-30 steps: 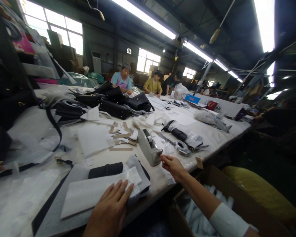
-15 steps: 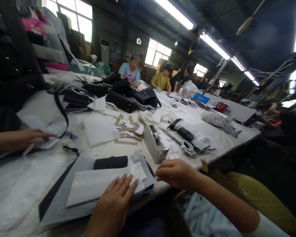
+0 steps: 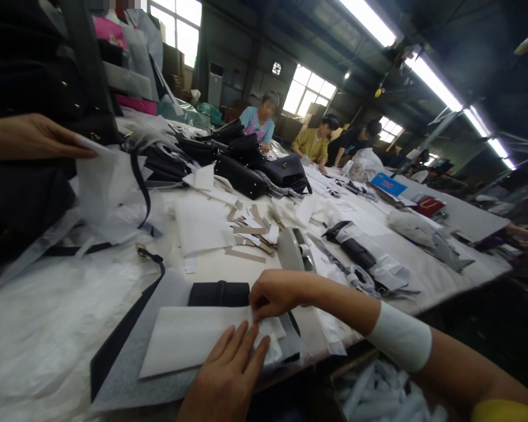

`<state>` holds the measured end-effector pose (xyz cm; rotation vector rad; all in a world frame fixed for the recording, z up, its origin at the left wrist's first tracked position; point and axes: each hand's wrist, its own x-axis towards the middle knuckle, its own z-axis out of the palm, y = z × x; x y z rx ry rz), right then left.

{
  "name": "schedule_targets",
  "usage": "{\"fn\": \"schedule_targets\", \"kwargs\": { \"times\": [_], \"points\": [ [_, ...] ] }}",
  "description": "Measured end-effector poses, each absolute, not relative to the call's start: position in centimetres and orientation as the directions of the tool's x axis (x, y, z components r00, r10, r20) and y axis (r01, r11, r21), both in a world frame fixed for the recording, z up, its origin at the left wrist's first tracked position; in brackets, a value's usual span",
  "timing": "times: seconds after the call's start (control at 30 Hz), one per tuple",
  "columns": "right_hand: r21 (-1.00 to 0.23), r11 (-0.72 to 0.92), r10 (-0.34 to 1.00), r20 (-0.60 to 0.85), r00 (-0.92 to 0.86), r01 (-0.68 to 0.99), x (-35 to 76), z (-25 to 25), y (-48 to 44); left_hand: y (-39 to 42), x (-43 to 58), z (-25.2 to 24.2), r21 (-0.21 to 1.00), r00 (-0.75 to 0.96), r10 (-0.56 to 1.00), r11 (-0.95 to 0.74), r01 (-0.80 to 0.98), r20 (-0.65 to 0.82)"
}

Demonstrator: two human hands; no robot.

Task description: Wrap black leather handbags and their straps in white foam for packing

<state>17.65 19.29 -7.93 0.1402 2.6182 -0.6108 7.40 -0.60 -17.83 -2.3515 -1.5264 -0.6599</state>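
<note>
My left hand (image 3: 229, 369) lies with its fingers stretched out, pressing on a white padding sheet (image 3: 185, 337). That sheet rests on a larger grey sheet with a dark edge (image 3: 136, 384). A rolled black piece with a band across it (image 3: 220, 294) shows just behind the white sheet. My right hand (image 3: 275, 293) reaches in beside the left fingertips, its fingers pinched down at the right part of the white sheet. What is between them, if anything, is too small to make out. Behind my right wrist stands a grey tape dispenser (image 3: 293, 249), partly covered.
At far left another person's hand (image 3: 70, 140) lifts a clear plastic sheet. Black bags (image 3: 242, 173), cardboard strips (image 3: 250, 228) and a wrapped black item (image 3: 356, 249) lie across the table. Below the table edge, a box holds white rolls (image 3: 387, 392). Several people work at the far side.
My right hand has moved left from beside the dispenser onto the white sheet, near my left fingers. The other person's hand has risen with plastic. The view has shifted.
</note>
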Motion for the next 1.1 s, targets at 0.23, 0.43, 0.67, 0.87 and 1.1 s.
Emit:
{"fn": "schedule_targets", "kwargs": {
  "times": [0.23, 0.43, 0.67, 0.87, 1.1],
  "points": [
    [-0.105, 0.985, 0.034, -0.65, -0.759, 0.133, 14.2, -7.8, 19.4, -0.5, 7.1, -18.4, 0.012, 0.361, 0.785, -0.424, 0.906, 0.503],
    [-0.044, 0.987, 0.088, -0.666, -0.741, 0.156, 13.6, -8.5, 20.5, -0.5, 7.1, -18.7, -0.001, 0.371, 0.767, -0.434, 0.901, 0.524],
    [-0.176, 0.957, 0.082, -0.594, -0.8, 0.229, 14.1, -10.4, 24.2, -0.2, 7.0, -20.1, -0.054, 0.379, 0.737, -0.424, 0.904, 0.559],
    [-0.38, 0.859, 0.069, -0.579, -0.812, 0.344, 14.3, -12.4, 26.3, 0.0, 6.8, -20.3, -0.057, 0.394, 0.736, -0.437, 0.897, 0.551],
    [-0.304, 0.845, 0.324, -0.363, -0.874, 0.44, 15.8, -10.5, 25.0, -0.2, 6.8, -20.0, -0.054, 0.404, 0.747, -0.446, 0.893, 0.528]
  ]
}}
